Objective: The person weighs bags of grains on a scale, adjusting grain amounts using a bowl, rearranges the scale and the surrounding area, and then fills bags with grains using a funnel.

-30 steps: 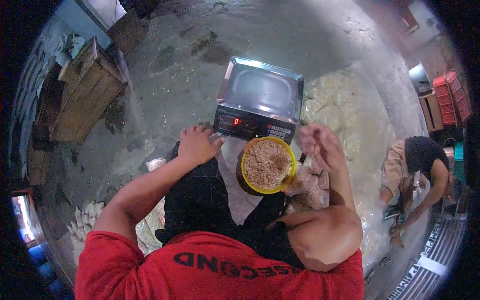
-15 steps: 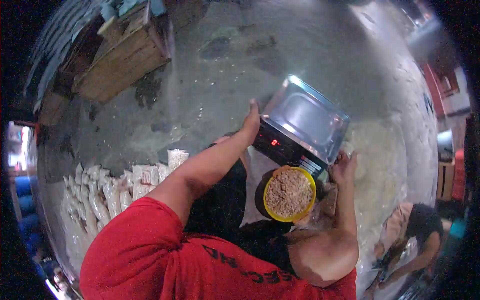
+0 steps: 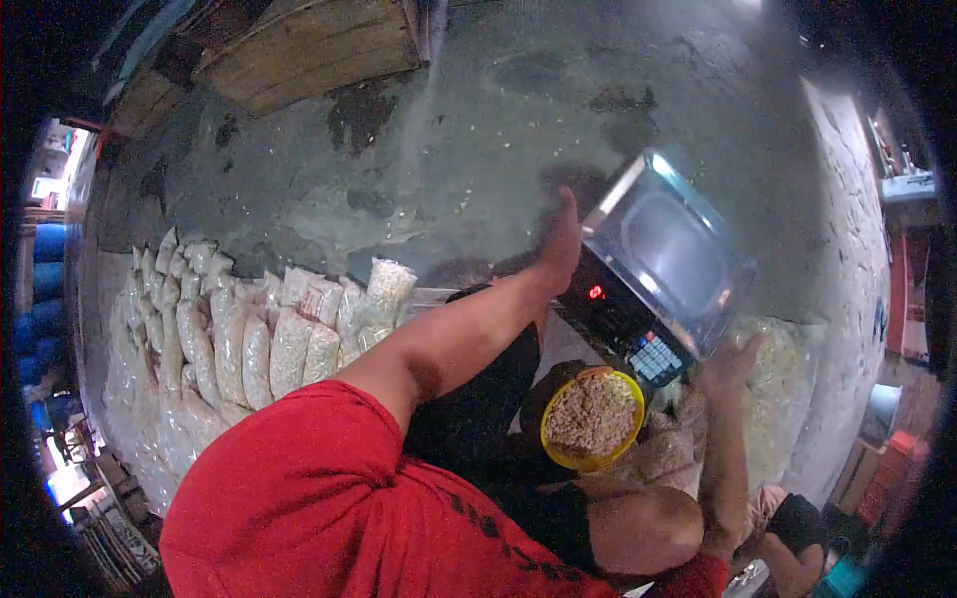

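Observation:
A digital scale point(image 3: 663, 254) with a shiny metal tray and a lit red display stands in front of me. My left hand point(image 3: 564, 239) is at its left side, palm toward the scale, fingers stretched out. At the scale's right front corner is my right hand point(image 3: 726, 367), blurred, its fingers hard to make out. A yellow bowl point(image 3: 595, 419) heaped with small pale brown pieces sits just below the scale's keypad. Filled plastic packets point(image 3: 663, 448) lie to the right of the bowl, partly behind my right forearm.
Many filled clear bags point(image 3: 254, 344) stand in rows on the left. A wooden box point(image 3: 314, 55) is at the top left. Clear plastic bags point(image 3: 778, 384) lie right of the scale. Another person point(image 3: 793, 528) bends down at the lower right.
My view has swung left, showing more of the standing bags. My left hand has come from over my knee to the scale's left side. My right hand remains near the scale's right corner.

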Tool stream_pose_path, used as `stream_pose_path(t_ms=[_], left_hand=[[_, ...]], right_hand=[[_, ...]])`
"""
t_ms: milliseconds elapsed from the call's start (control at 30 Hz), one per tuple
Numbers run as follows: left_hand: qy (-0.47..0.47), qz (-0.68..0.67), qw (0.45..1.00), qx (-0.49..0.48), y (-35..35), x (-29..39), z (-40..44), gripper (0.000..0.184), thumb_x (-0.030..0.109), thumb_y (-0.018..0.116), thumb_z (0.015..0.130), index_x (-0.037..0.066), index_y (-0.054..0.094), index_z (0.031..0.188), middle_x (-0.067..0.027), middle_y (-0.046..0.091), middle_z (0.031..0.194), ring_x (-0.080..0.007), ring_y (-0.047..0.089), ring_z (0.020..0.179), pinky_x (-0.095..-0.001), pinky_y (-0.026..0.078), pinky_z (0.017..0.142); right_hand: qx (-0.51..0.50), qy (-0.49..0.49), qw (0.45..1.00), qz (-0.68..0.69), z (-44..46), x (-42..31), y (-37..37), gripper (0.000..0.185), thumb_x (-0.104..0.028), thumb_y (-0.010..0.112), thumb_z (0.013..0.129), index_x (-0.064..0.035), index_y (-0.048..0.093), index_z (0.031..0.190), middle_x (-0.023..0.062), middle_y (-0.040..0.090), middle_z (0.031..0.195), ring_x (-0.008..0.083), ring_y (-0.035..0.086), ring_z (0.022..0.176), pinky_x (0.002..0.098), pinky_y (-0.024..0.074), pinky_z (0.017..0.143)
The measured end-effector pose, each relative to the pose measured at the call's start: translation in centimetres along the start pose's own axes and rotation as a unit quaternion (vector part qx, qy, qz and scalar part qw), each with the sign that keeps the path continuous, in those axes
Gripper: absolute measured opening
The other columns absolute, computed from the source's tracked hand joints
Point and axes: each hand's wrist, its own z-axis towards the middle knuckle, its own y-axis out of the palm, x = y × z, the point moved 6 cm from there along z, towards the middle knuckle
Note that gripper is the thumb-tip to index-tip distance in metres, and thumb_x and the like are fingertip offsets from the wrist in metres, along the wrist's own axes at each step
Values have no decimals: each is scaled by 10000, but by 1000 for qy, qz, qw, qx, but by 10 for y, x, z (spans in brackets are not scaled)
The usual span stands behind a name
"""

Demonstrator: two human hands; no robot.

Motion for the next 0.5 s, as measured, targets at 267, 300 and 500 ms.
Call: stream_pose_path(t_ms=[267, 300, 500], left_hand=[[89, -76, 993, 13, -50, 135, -52, 1145, 926, 206, 878, 41, 302, 1598, -198, 444, 1525, -306, 456, 1364, -461, 347, 1150], [94, -82, 992, 26, -56, 155, -70, 1129, 922, 215, 883, 37, 371, 1566, -188, 522, 1462, -299, 500, 1320, -452, 372, 1130], [231, -76, 952, 184, -209, 196, -89, 1076, 898, 259, 903, 20, 455, 1493, -158, 572, 1422, -348, 555, 1270, -490, 423, 1094]], right_hand=[[-186, 104, 966, -144, 68, 52, 130, 1141, -916, 292, 871, 28, 439, 1495, 193, 536, 1494, 389, 500, 1366, 553, 356, 1169], [-178, 125, 965, -148, 92, 69, 134, 1191, -944, 268, 845, 43, 435, 1492, 200, 548, 1478, 397, 509, 1352, 572, 347, 1165], [-331, 249, 907, -75, 78, 190, 232, 1199, -936, 276, 852, 80, 448, 1465, 209, 580, 1424, 378, 541, 1309, 549, 397, 1126]])
